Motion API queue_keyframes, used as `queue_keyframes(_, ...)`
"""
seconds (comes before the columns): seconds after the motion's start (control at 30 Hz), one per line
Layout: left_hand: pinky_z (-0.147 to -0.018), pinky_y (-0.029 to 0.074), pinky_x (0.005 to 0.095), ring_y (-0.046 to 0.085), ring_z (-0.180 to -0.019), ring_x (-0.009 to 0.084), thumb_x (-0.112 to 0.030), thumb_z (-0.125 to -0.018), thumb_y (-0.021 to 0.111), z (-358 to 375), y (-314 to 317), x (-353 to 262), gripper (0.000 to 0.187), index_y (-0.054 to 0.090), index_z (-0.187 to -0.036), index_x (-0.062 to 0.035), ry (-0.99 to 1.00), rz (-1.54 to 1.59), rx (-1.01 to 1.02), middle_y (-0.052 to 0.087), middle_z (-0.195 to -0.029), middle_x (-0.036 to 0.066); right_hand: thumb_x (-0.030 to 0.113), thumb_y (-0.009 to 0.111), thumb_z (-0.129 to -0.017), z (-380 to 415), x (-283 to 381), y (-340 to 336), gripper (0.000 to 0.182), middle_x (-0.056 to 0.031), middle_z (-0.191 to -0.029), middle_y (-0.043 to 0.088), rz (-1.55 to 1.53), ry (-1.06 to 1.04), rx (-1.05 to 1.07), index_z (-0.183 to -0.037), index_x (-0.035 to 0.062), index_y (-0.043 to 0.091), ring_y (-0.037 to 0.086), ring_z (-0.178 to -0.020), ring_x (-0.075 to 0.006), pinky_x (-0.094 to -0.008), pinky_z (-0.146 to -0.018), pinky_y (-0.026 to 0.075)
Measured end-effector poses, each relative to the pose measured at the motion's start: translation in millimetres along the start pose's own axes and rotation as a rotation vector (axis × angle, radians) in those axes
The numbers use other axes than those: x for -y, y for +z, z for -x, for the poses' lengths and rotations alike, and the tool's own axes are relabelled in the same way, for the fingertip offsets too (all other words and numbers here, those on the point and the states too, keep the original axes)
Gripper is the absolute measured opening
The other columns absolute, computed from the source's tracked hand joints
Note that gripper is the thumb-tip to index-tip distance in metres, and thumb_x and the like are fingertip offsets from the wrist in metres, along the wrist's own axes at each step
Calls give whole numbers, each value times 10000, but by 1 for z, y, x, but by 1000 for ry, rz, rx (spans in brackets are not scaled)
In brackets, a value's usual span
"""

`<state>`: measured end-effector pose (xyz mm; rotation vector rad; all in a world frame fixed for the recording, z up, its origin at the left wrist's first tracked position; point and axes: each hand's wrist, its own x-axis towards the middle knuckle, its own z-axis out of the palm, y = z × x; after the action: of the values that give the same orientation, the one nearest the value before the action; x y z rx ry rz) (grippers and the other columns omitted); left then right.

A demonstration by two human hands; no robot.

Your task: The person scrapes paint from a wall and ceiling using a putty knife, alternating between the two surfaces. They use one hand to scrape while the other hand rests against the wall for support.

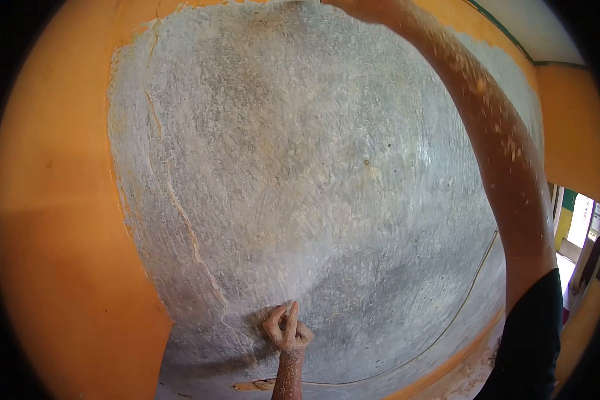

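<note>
**Two dusty hands working on a scraped wall**

On the far left, a band of smooth orange paint (pixel 53 220) is running down the wall, unbroken and glossy. Next to it, a large patch of bare grey plaster (pixel 313 173) is filling the middle of the view — the paint here is already off, and the surface is looking rough and streaked, with a thin pale crack (pixel 180 213) wandering down its left side.

Low in the centre, the left hand (pixel 288 328) is pressing against the grey plaster. Its fingers are partly curled, with one finger pointing straight up; it is gripping nothing visible and seems to be bracing or feeling the surface. The hand and forearm are coated in pale dust.

To the right, the right arm (pixel 507 173) is stretching high, flecked with orange chips, a dark sleeve (pixel 533 333) covering the upper arm. The right hand (pixel 353 5) is reaching the top edge of the view, where paint is meeting plaster; it is mostly cut off, so whether it is open, closed or holding a tool cannot be told.

Judging by this, the stripping is well along, and the work is now at the upper paint edge — the next stroke would call for steady pressure overhead. At the far right, a bright doorway (pixel 577 227) is showing.
</note>
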<state>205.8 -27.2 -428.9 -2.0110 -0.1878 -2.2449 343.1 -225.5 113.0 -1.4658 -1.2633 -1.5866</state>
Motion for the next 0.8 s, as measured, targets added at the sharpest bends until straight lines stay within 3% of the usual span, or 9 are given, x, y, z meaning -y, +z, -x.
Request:
queue_keyframes(0.03, -655, 437, 334, 492, -883, 239, 56, -775, 441, 2, 0, 0, 409, 689, -1095, -5, 12, 0, 0, 491, -1063, 126, 366, 632, -834, -5, 2, -1, 302, -193, -851, 697, -22, 71, 38, -934, 103, 740, 691, -800, -340, -437, -726, 539)
queue_keyframes(0.13, -661, 426, 348, 495, -871, 242, 46, -760, 444, 1, 0, 5, 417, 696, -1086, -13, 41, -12, -5, 506, -1033, 115, 355, 623, -833, -3, 17, 4, 299, -193, -850, 697, 144, -23, 22, -935, 99, 738, 687, -811, -352, -444, -740, 539)
queue_keyframes(0.2, -656, 420, 350, 502, -855, 238, 45, -762, 453, 1, 3, 4, 409, 703, -1079, -22, 26, -31, -20, 517, -1008, 106, 348, 615, -832, -8, 18, 4, 300, -189, -857, 699, 30, 37, 27, -944, 98, 736, 683, -821, -358, -451, -752, 539)
queue_keyframes(0.3, -578, 441, 288, 488, -831, 209, 46, -815, 393, -6, -3, 2, 390, 672, -1087, 44, 115, -72, 42, 475, -1036, 124, 340, 608, -828, -3, 24, 5, 302, -184, -878, 701, 85, 54, 17, -962, 100, 733, 680, -836, -364, -459, -765, 539)
queue_keyframes(0.4, -576, 433, 279, 467, -819, 201, 57, -785, 397, -6, -3, 2, 410, 680, -1081, 37, 113, -84, 27, 489, -994, 114, 342, 610, -823, -4, 29, 13, 302, -180, -905, 703, 87, 62, -21, -973, 113, 738, 682, -852, -362, -455, -778, 541)
queue_keyframes(0.5, -676, 386, 359, 496, -794, 208, 34, -766, 482, -3, 1, 1, 391, 716, -1067, -50, 9, 16, 30, 532, -959, 77, 349, 615, -827, -10, 27, 4, 302, -176, -924, 704, 68, 73, -3, -981, 121, 740, 681, -859, -364, -453, -782, 541)
queue_keyframes(0.6, -607, 415, 323, 454, -808, 189, 38, -786, 423, -11, -6, -4, 407, 689, -1092, 9, 127, -154, 54, 493, -962, 94, 359, 619, -832, -7, 37, 2, 303, -170, -937, 705, 132, 80, 33, -984, 126, 741, 680, -867, -362, -451, -782, 542)
queue_keyframes(0.8, -627, 409, 331, 464, -790, 190, 32, -785, 436, -10, -3, -2, 392, 702, -1071, -1, 121, -96, 26, 485, -946, 84, 337, 614, -846, -3, 55, 9, 302, -186, -953, 698, 238, 92, -36, -973, 88, 731, 674, -912, -357, -459, -778, 539)
